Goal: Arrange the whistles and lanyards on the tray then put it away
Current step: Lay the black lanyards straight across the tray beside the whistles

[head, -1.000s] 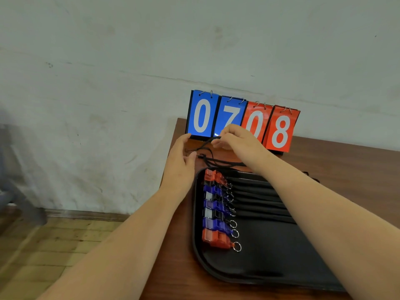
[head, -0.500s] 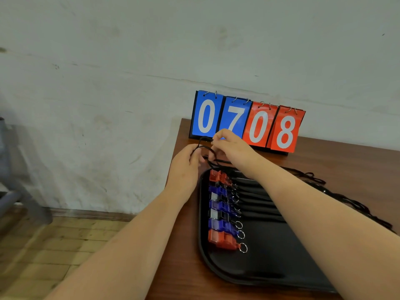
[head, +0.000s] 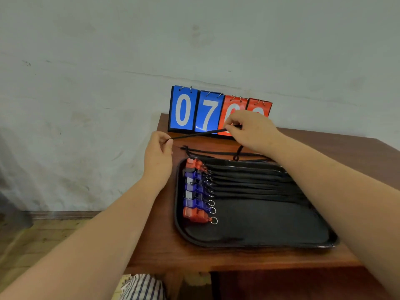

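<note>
A black tray (head: 255, 232) lies on the wooden table (head: 337, 148). Along its left side runs a column of several red, blue and clear whistles (head: 193, 191) with key rings. Several black lanyards (head: 253, 182) lie straight across the tray's far half. Above the table, a black lanyard (head: 195, 135) is stretched taut between my hands. My left hand (head: 158, 156) pinches its left end just left of the tray's far corner. My right hand (head: 251, 128) pinches the other part in front of the scoreboard, and a loop (head: 237, 153) hangs below it.
A flip scoreboard (head: 203, 111) with blue and red number cards stands against the wall at the table's far left edge. Another black lanyard (head: 216, 152) lies on the table behind the tray. The table's left edge drops to a wooden floor (head: 32, 239).
My hands have moved apart: the right hand went right and up in front of the red cards, and the lanyard, bunched between them before, is now pulled straight.
</note>
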